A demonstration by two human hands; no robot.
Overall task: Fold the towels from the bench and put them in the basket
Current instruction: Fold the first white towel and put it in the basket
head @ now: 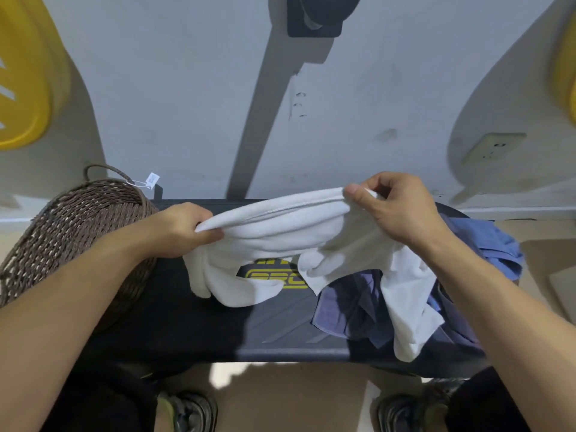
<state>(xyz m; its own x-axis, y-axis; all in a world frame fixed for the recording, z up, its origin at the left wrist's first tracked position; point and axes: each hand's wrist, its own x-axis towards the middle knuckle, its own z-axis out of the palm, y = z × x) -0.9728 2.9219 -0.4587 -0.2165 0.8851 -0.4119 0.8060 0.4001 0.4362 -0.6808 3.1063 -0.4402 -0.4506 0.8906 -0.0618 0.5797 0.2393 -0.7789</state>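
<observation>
Against the grey wall, the black bench (pixel 193 319) carries a heap of blue towels (pixel 352 310). Left hand (pixel 179 229) and right hand (pixel 396 210) each pinch a white towel's (pixel 280 232) top edge; its sagging tail could snag that heap. Basket (pixel 71 232) waits left.

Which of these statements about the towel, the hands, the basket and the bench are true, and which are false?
1. Both hands hold the white towel. True: the left hand grips one end and the right hand pinches the other.
2. The basket stands at the right end of the bench. False: it is at the left end.
3. Blue cloths lie on the bench under the right arm. True.
4. The white towel is already folded in the basket. False: it is held above the bench, unfolded.
5. A paper tag hangs at the basket's rim. True.
</observation>
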